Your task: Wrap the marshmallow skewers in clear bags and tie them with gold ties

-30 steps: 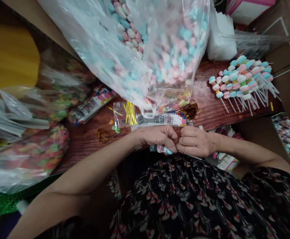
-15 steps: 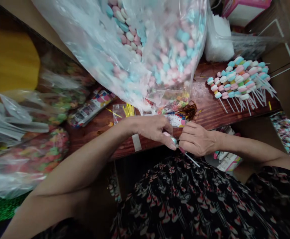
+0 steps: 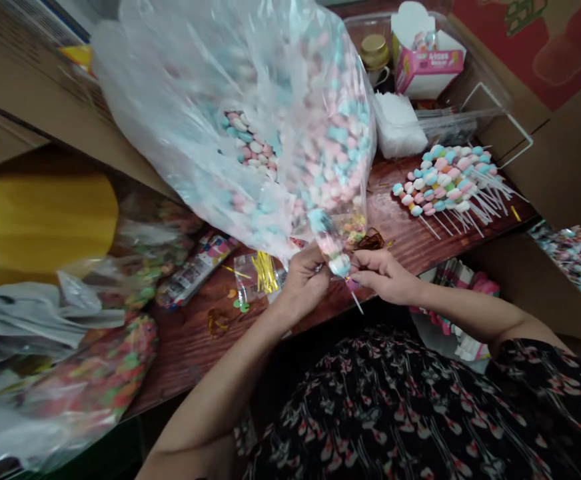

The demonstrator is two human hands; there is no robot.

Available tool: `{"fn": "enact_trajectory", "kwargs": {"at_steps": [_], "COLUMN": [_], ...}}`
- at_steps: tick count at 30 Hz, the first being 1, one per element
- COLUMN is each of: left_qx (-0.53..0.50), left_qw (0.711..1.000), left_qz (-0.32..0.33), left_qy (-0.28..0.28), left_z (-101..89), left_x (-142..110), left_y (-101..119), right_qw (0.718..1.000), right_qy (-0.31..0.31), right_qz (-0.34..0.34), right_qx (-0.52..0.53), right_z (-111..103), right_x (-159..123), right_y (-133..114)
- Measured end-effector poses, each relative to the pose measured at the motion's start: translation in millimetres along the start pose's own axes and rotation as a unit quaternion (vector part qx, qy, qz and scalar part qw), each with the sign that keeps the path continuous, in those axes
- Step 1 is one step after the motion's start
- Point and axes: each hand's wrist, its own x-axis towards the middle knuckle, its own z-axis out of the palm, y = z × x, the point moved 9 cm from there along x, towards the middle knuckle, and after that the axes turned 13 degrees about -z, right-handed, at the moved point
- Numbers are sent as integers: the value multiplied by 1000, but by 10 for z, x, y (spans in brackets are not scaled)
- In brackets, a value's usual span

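Here, hands (image 3: 304, 283) holding wrapped candy stick (image 3: 339, 265), pink box (image 3: 430, 83), pale lettering (image 3: 438, 61) illegible

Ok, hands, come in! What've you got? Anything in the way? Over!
Left hand holding candy stick. Right hand at its lower end, grip unclear. Stick tilted, white end toward the person. Big plastic bag beyond, not blocking the hands.

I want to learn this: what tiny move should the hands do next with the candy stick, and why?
Perhaps the right hand should pinch what looks like clear wrap snug below the candies, because its fingers are close to the white stick there, while the left hand seems to hold them.
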Motion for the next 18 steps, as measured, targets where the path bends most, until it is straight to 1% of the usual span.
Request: {"fn": "enact_trajectory", "kwargs": {"at_steps": [1,2,3,4,5,6,7,8,9,10,11,12,13,14,15,16,17,18], "left_qx": [-39,-70,-100,-133,-170,-205,-230,-241,-236,-216,-181,-136,-85,-36,3,27,36,33], "left_qw": [999,997,993,988,981,973,964,955,953,959,972,984,991,992,990,990,991,992], "left_qz": [-13,-25,-38,-56,-79,-105,-127,-143,-151,-148,-134,-112,-90,-70,-59,-58,-68,-87], "left_qy": [16,36,53,59,46,9,-43,-92,-115,-106,-65,-4,58,103,125,123,109,89], "left_z": [-73,-135,-179,-189,-157,-79,26,119,160,136,51,-73,-196,-292,-354,-396,-444,-511], "left_x": [15,6,-20,-55,-92,-131,-176,-232,-288,-338,-387,-452,-540,-644,-751,-853,-951,-1050], "left_y": [-34,-45,-50,-63,-88,-117,-140,-162,-187,-215,-236,-242,-230,-204,-178,-166,-171,-194], "right_qw": [1000,998,992,978,958,938,924,919,923,935,954,973,987,991,985,972,961,958], "right_qy": [2,12,26,40,51,60,68,78,93,110,125,136,137,128,107,77,42,7], "right_qz": [-6,-30,-70,-120,-171,-215,-245,-257,-249,-223,-179,-123,-60,5,63,109,140,151], "right_qx": [-11,-48,-104,-168,-225,-266,-287,-290,-278,-252,-207,-141,-57,36,124,193,235,243], "right_z": [26,19,-5,-22,-21,-2,24,47,63,77,104,160,263,417,612,813,992,1115], "right_x": [-10,-4,10,22,27,25,22,22,26,35,43,43,30,0,-44,-99,-156,-204], "right_y": [38,52,35,-11,-71,-127,-168,-185,-175,-130,-44,75,214,350,453,510,523,505]}}
